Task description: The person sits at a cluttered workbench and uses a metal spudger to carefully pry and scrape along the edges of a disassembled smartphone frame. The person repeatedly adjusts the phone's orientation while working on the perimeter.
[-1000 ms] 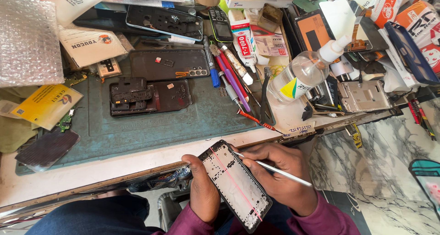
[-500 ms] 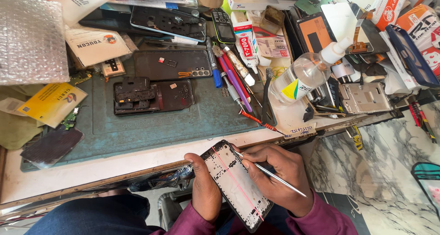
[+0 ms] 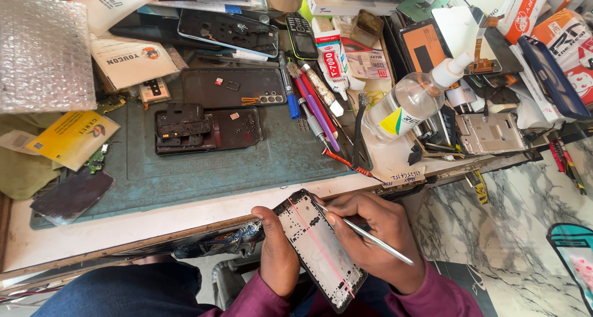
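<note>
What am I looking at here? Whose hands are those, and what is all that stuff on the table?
A camera on a person's head looks down at their two bare hands. The left hand holds a phone frame, the shell of a phone. The right hand holds a thin metal tool, its tip at the frame's top edge. On the green mat lie opened phone parts. Nearby are pens and tools, a clear bottle and bubble wrap.

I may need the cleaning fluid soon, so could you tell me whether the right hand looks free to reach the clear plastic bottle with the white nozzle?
Probably not yet: the right hand holds a thin metal tool against the phone frame. The clear plastic bottle lies unobstructed beyond.
</note>
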`<state>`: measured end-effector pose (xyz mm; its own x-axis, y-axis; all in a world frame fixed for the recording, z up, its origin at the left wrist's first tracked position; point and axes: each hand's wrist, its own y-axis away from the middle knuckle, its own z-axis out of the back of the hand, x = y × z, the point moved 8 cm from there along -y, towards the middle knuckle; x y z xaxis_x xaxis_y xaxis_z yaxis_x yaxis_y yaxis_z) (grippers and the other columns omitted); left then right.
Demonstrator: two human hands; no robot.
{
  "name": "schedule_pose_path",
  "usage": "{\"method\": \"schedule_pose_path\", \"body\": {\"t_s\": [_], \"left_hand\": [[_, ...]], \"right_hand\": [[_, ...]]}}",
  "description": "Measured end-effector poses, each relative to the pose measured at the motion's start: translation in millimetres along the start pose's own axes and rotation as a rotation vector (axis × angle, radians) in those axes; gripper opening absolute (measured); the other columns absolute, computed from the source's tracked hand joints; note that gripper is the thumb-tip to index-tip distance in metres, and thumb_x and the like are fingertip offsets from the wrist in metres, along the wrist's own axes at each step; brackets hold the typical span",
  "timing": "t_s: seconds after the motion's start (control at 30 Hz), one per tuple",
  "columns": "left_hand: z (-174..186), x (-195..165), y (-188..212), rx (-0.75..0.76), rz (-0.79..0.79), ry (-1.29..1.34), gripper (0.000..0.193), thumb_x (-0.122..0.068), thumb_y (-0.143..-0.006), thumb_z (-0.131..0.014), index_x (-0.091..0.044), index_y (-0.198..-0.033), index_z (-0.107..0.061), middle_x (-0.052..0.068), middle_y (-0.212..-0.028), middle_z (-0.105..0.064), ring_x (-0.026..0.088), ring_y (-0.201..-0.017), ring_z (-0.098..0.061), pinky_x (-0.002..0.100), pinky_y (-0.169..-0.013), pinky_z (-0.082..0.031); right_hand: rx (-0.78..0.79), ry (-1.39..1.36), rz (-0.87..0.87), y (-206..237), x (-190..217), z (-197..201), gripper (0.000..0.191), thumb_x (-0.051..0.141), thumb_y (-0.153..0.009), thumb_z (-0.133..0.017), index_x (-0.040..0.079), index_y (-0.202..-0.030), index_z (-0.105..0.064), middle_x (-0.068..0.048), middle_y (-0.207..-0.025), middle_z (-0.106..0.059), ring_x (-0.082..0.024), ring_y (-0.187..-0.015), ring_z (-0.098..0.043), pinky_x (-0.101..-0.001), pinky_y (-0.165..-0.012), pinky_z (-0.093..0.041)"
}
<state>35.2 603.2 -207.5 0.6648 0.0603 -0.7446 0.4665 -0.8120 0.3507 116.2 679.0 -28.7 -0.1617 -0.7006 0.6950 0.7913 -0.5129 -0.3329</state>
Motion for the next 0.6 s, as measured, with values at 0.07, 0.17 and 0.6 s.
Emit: {"method": "schedule_pose_path", "body": {"t_s": [0.07,0.17,0.6], "left_hand": [[-7,-6,3,0.049,-0.029,0.057,0.106,-0.082,-0.087,-0.009,-0.003,-0.125,-0.068,0.013,-0.114,-0.074,0.022,-0.106,-0.068,0.031,-0.099,-0.05],[-14,-13,5,0.09,-0.062,0.114,0.104,-0.081,-0.089,-0.01,-0.003,-0.121,-0.069,0.011,-0.107,-0.074,0.021,-0.1,-0.068,0.031,-0.095,-0.052],[4,5,-5,-0.019,-0.007,0.01,0.112,-0.084,-0.084,-0.009,0.001,-0.134,-0.062,0.018,-0.127,-0.072,0.024,-0.118,-0.065,0.032,-0.106,-0.045]], "right_hand": [[0.038,-0.029,-0.057,1,-5,0,0.009,0.002,-0.087,-0.075,-0.003,-0.092,-0.068,-0.013,-0.095,-0.079,-0.017,-0.083,-0.079,-0.0269,-0.07,-0.061],[0.031,-0.063,-0.023,0,-2,-1,0.009,0.002,-0.09,-0.073,-0.003,-0.091,-0.065,-0.013,-0.095,-0.078,-0.017,-0.09,-0.079,-0.0273,-0.075,-0.062],[-0.019,0.082,-0.005,0,1,-6,0.016,0.002,-0.084,-0.079,-0.001,-0.098,-0.073,-0.012,-0.099,-0.079,-0.019,-0.089,-0.08,-0.0289,-0.076,-0.062]]}}
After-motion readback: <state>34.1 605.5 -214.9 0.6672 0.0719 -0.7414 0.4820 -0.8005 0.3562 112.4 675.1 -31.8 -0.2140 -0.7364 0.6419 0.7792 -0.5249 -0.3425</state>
